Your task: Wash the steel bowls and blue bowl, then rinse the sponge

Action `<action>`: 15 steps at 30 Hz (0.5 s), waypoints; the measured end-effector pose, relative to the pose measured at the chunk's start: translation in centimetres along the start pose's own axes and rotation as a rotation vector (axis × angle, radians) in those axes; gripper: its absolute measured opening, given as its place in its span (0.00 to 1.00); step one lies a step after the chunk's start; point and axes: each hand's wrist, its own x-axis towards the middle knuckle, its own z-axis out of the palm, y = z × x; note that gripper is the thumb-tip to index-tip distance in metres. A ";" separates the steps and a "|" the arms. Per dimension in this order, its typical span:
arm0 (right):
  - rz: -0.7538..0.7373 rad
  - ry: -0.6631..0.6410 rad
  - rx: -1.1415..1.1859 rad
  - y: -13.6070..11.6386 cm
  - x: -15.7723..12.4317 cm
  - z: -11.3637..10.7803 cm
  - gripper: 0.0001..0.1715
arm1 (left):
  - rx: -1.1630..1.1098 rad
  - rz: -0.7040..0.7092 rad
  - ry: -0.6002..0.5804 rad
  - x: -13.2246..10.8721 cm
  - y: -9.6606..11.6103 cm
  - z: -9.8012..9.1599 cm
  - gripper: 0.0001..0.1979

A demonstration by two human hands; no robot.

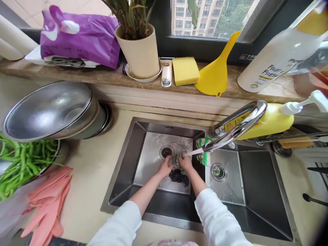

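Both my hands are down in the left basin of the steel sink (128, 160). My left hand (166, 166) and my right hand (185, 163) grip a green and white cloth (177, 160) between them, under the stream from the faucet (238, 128). A dark scrubber or rag (179, 177) lies on the basin floor just below my hands. The drain (166, 151) is right behind my left hand. Another green striped cloth (204, 150) hangs over the divider between the basins.
Stacked steel bowls (51, 111) and a bowl of green beans (23, 160) stand on the left counter, pink rubber gloves (48, 201) in front. On the sill: purple bag (79, 36), potted plant (138, 44), yellow sponge (185, 70), yellow funnel (217, 70), white bottle (279, 51). Yellow soap bottle (269, 121) lies behind the faucet.
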 end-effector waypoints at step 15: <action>-0.149 0.208 0.401 1.5 -2.5 -4.6 0.19 | 0.703 0.458 -0.147 -1.7 10.7 0.2 0.09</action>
